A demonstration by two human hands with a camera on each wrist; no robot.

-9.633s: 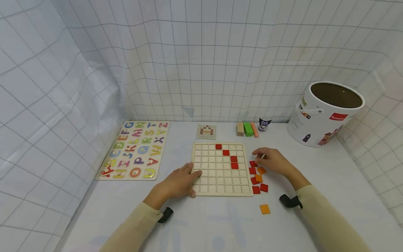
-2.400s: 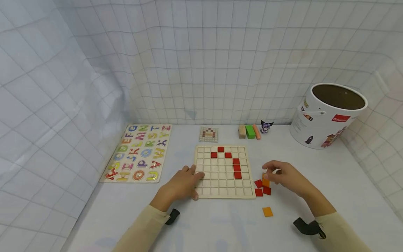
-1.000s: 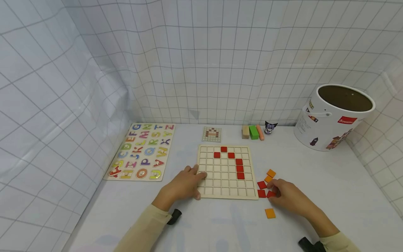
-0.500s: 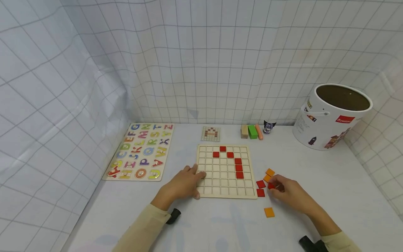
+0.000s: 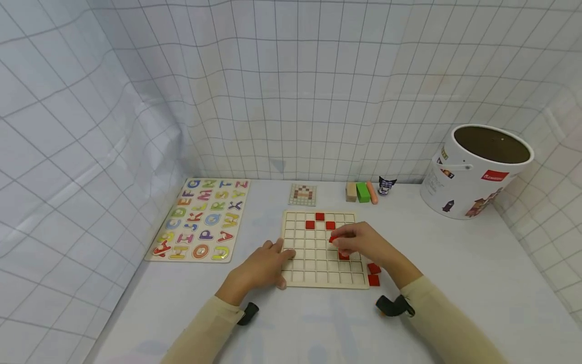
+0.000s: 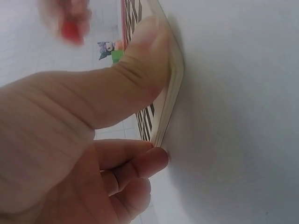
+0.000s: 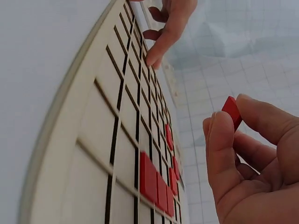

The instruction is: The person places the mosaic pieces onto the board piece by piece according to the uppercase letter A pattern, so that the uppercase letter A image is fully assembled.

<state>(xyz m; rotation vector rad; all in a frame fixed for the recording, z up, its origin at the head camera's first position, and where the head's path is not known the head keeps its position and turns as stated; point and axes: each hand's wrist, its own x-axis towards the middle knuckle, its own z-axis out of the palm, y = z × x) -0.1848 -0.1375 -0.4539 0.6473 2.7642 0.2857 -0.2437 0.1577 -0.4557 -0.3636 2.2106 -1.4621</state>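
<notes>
My right hand (image 5: 361, 242) pinches a red square tile (image 7: 232, 112) between thumb and fingertips, held above the wooden grid board (image 5: 313, 275). Several red tiles sit in the board's cells, among them a top one (image 5: 320, 217) and a red tile (image 7: 148, 179) in the row nearest my right hand. Along the board's left side, my left hand (image 5: 261, 265) rests at the near corner, its thumb (image 6: 140, 60) against the edge and one fingertip over the cells. Two loose red tiles (image 5: 374, 280) lie by the board's right edge, partly beside my right forearm.
A small pattern card (image 5: 302, 194) lies behind the board. An alphabet puzzle (image 5: 197, 222) is on the left. Wooden block (image 5: 351, 192), green block (image 5: 362, 192), orange stick (image 5: 372, 192) and figurine (image 5: 386, 185) stand behind. A white bucket (image 5: 475, 174) is back right.
My right hand has picked up a red tile from the loose pile and carried it left over the board. Earlier, more red tiles went into the cells. My left hand has stayed at the board's edge.
</notes>
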